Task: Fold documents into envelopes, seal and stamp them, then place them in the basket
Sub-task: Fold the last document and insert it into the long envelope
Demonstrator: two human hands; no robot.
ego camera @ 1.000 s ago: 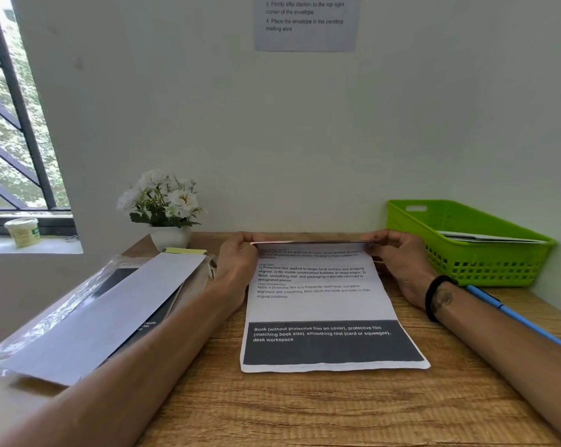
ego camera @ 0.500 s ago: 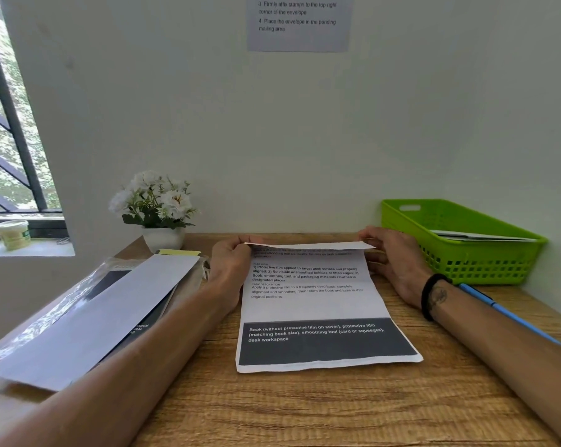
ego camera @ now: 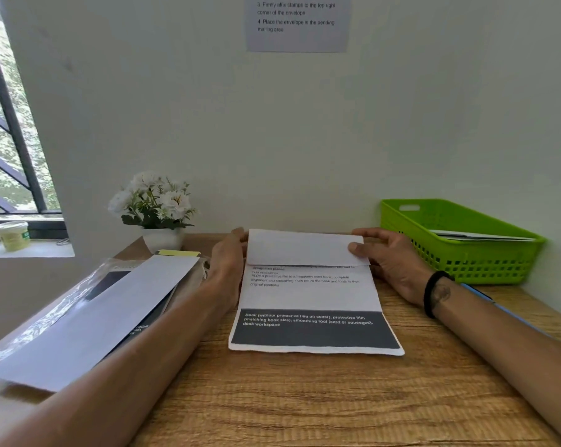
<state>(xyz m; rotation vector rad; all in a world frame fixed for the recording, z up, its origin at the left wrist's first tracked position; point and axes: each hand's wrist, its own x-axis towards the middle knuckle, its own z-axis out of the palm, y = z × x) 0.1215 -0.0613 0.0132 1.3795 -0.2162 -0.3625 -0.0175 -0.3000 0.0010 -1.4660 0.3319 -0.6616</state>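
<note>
- Head view: a person sits at a wooden desk (ego camera: pixel 305 398) against a pale wall, both forearms reaching forward.
- Between the two hands lies a printed document (ego camera: pixel 311 301), its near end flat on the desk and showing a dark band with white lettering.
- The far end of the document is turned over toward the person, so a blank white flap covers the top lines of text.
- The left hand (ego camera: pixel 227 262) stands on edge against the left side of the flap; its fingers curl round that corner, though the grip itself is mostly hidden by the back of the hand.
- The right hand (ego camera: pixel 392 259) holds the flap's right corner, thumb (ego camera: pixel 358 247) pressed on top and fingers curled behind the paper.
- A dark band circles the right wrist.
- Just beyond the right hand, to its right, sits a green basket (ego camera: pixel 485 262) with white paper lying inside.
- A blue pen (ego camera: pixel 511 314) lies on the desk beside the right forearm, partly hidden by it.
- To the left of the left forearm, a long white envelope (ego camera: pixel 88 324) rests tilted on a clear plastic packet (ego camera: pixel 47 314) with a dark item inside.
- Beyond the left hand, a white pot of white flowers (ego camera: pixel 156 204) stands by the wall.
- Above the hands, a printed notice (ego camera: pixel 297 24) hangs on the wall.
- Far left, a small pale tub (ego camera: pixel 12 235) sits on the window ledge.
</note>
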